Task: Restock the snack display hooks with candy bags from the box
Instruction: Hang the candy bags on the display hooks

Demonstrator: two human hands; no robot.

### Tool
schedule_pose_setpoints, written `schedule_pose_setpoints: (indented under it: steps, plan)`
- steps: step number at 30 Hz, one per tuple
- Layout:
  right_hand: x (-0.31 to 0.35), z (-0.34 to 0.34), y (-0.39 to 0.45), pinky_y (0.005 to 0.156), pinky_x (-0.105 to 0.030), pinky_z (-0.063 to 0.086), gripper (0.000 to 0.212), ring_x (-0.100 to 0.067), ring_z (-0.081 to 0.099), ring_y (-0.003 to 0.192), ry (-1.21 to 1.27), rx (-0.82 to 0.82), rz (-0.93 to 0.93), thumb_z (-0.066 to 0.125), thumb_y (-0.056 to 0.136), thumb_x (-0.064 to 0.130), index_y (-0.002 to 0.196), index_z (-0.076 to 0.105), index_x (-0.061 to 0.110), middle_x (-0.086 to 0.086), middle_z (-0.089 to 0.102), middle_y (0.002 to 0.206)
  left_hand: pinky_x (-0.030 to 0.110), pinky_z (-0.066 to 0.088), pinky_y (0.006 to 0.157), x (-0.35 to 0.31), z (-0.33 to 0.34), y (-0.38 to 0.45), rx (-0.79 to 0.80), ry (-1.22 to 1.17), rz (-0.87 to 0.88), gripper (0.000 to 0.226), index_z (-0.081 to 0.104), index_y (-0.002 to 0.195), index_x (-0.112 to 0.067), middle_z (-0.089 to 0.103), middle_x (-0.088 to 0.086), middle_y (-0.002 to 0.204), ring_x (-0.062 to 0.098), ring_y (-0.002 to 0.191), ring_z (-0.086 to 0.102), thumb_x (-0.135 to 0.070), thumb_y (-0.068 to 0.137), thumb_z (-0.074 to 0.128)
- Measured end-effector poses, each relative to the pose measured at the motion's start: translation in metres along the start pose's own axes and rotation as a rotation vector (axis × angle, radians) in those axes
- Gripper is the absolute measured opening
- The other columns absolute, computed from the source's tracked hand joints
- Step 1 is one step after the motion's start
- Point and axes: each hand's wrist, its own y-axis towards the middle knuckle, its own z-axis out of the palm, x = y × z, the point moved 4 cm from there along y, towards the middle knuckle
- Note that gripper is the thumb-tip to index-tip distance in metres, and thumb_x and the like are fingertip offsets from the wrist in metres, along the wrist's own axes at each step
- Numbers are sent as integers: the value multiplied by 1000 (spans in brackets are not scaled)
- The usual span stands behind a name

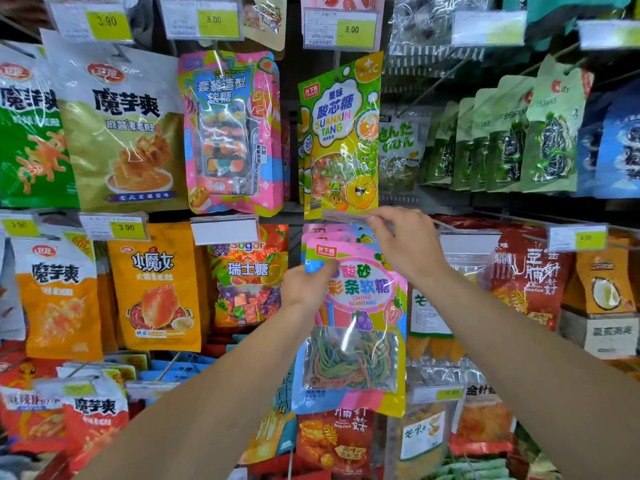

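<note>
A pink candy bag (pixel 356 323) of rainbow sour strips hangs at the middle of the display, in front of more pink bags (pixel 325 233) of the same kind. My left hand (pixel 304 285) grips its upper left corner, thumb on the front. My right hand (pixel 405 244) is raised at the top of the bags, fingertips pinching the flipped-up price tag holder (pixel 346 215) at the hook's end. The hook itself is hidden behind my hand and the bags. No box is in view.
A green and yellow candy bag (pixel 341 133) hangs directly above. Pink sushi-gummy bags (pixel 232 133) hang upper left, fruit candy bags (pixel 247 278) just left, red snack bags (pixel 530 271) right. Price tags (pixel 223 230) jut out from the hook ends.
</note>
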Motion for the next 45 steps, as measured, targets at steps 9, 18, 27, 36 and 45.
schedule_pose_setpoints:
  steps: [9,18,27,36,45]
  plan:
    - [0,1,0,82,-42,53,42,-25,63,100,-7,0,24,37,91,49,105,72,31,8,74,104,30,43,61,-16,-1,22,-84,45,16,31,62,59,-20,65,4,70,26,71,63,-38,81,74]
    - [3,0,-4,84,-43,53,41,-26,63,101,25,-17,41,39,91,47,105,73,29,5,74,105,36,54,69,-24,3,24,-114,96,22,29,74,82,-13,71,6,81,27,78,68,-41,79,75]
    - [10,-4,-7,84,-44,52,41,-29,64,99,32,-10,63,39,90,46,105,74,28,2,74,105,42,56,72,-24,-3,26,-113,108,15,26,70,71,-17,72,7,80,29,80,69,-41,78,75]
    - [11,-5,-13,92,-39,48,47,-22,58,106,102,-44,214,59,92,45,127,57,14,-5,57,123,41,54,68,-18,-1,27,-108,98,-2,32,60,58,-19,69,6,75,29,77,68,-39,76,76]
    - [-3,6,-16,91,-49,54,60,-26,66,96,521,-22,663,50,65,81,98,52,31,-2,67,104,43,56,78,-12,-6,23,-40,36,-62,37,58,71,-11,71,14,88,27,76,68,-42,81,75]
